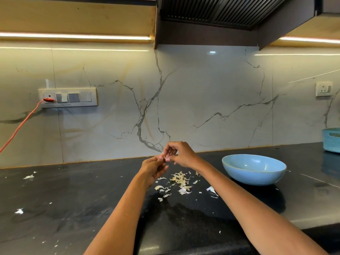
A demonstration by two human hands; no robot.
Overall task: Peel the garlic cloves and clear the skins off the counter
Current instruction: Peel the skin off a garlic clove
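Note:
Both hands are raised above the black counter (73, 196), fingertips meeting around a small garlic clove (163, 155) that is mostly hidden between them. My left hand (153, 170) grips the clove from below. My right hand (179, 153) pinches at its top with thumb and fingers. A loose pile of pale garlic skins (181, 181) lies on the counter just below the hands, with stray flakes scattered around it. A light blue bowl (253, 169) stands to the right of the pile; no contents show in it.
More skin scraps lie far left on the counter (28, 177) and front left (19, 211). A blue ribbed basket (332, 139) sits at the far right by the wall. An orange cable (20, 126) runs from the switch panel (69, 97). The marble backsplash rises close behind.

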